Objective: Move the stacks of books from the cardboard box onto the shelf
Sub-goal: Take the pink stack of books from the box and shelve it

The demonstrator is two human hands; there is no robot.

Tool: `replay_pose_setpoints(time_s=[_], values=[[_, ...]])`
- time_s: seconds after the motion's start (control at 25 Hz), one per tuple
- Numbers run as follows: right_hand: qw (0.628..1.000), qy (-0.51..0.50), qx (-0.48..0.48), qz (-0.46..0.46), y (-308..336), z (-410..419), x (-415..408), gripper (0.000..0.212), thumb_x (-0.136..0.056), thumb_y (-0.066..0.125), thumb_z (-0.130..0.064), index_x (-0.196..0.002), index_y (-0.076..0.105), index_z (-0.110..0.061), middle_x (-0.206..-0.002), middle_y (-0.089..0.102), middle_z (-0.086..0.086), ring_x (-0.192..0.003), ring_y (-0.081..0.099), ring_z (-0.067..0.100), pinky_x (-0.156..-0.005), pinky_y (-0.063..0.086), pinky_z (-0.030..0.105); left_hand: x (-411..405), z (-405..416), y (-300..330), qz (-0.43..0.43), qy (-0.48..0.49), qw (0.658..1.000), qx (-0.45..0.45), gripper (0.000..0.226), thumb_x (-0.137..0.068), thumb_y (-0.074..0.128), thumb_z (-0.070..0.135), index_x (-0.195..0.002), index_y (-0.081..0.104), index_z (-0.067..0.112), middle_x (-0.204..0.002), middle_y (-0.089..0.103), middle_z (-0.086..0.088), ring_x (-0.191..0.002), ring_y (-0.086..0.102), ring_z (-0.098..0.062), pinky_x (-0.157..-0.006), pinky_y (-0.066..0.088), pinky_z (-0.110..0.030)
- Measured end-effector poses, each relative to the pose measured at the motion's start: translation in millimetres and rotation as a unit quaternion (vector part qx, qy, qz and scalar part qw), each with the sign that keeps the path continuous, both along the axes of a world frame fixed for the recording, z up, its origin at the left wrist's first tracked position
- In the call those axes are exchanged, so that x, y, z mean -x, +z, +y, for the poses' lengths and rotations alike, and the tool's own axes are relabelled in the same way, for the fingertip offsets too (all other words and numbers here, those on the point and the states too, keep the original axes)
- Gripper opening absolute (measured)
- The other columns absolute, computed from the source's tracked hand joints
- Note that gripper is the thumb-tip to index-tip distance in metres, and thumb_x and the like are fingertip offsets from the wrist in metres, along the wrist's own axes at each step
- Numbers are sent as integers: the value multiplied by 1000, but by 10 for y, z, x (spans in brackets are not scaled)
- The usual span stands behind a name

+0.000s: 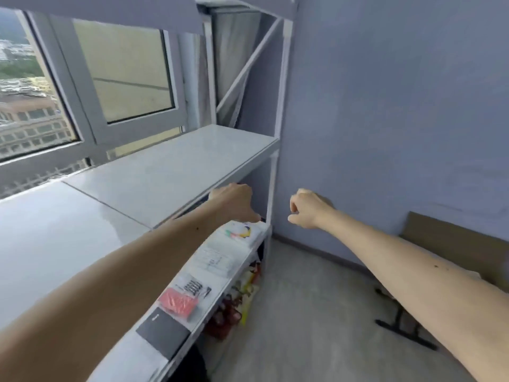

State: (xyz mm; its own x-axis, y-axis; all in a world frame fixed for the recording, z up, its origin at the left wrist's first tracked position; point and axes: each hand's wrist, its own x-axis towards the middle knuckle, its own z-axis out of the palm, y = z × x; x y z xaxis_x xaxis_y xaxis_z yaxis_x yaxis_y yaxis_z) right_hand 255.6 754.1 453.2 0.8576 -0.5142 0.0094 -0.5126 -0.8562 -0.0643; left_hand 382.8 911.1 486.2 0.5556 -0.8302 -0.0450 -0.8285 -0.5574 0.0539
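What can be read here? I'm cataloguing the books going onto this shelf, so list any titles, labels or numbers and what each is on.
No text can be read for certain.
White book with coloured emblem: print too blurred.
White printed sheet or book: faint lines, too small.
Red book: pattern only, no words.
Black book: small pale mark, unreadable.
Colourful packages on the lower shelf: blurred.

Books (220, 257) lie flat along the white shelf (242, 267), covers up.
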Motion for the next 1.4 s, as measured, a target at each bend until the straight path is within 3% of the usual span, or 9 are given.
replay_pose_setpoints(time_s=[0.24,0.4,0.56,0.76,0.84,0.92,1.08,1.24,1.4], values=[[993,-105,-21,50,-424,-1342,1714,24,-89,61,-25,-103,68,-6,-118,55,10,-104,60,31,-90,51,41,1356,-1716,-502,50,-67,994,-64,31,-80,64,44,-72,50,18,-85,56,2,-79,56,-24,-55,34,-27],[983,-165,-38,73,-688,-2126,2550,22,-91,60,-25,-101,67,-6,-113,54,8,-99,59,29,-81,52,37,2045,-2744,-811,64,-120,986,-93,34,-80,64,45,-102,57,20,-102,62,2,-85,57,-22,-56,33,-27],[970,-218,-51,90,-906,-3031,3116,18,-91,60,-23,-95,68,-8,-110,53,5,-93,61,27,-78,55,40,2482,-3819,-1037,68,-169,978,-100,49,-81,67,47,-119,58,19,-118,61,2,-105,60,-23,-71,40,-32],[957,-264,-66,98,-1087,-4286,3591,14,-89,60,-22,-82,64,-11,-98,53,2,-90,61,25,-65,48,32,2815,-5267,-1241,93,-212,965,-120,48,-83,66,43,-122,58,18,-121,61,1,-104,60,-22,-73,42,-30],[953,-276,-81,95,-1203,-4754,3734,28,-88,58,-20,-62,48,-15,-80,45,-2,-89,60,26,-52,36,28,2927,-5796,-1326,97,-224,960,-134,47,-83,66,43,-122,58,18,-121,61,1,-109,60,-22,-76,42,-31],[948,-286,-103,97,-1353,-5183,3865,37,-87,57,-19,-57,35,-18,-73,35,-4,-85,55,25,-48,26,28,3045,-6286,-1469,101,-234,955,-150,45,-83,66,41,-120,59,17,-119,62,0,-105,60,-23,-73,42,-31],[939,-294,-139,116,-1784,-6109,4066,15,-91,57,-23,-82,56,-11,-99,52,4,-90,55,26,-61,40,33,3258,-7171,-1995,110,-223,951,-187,26,-82,65,35,-100,59,18,-101,58,2,-83,53,-19,-56,35,-25],[938,-269,-170,135,-2389,-7080,4130,22,-92,58,-23,-108,62,-8,-116,54,7,-103,57,29,-75,50,38,3377,-7917,-2685,146,-171,951,-214,30,-82,66,40,-104,59,21,-97,60,4,-85,56,-17,-66,42,-30],[938,-231,-202,162,-3110,-7848,4016,17,-92,59,-23,-102,60,-10,-108,54,6,-100,59,28,-61,40,31,3368,-8381,-3522,210,-94,939,-255,20,-83,66,38,-85,57,20,-81,61,3,-76,61,-16,-60,48,-28]])
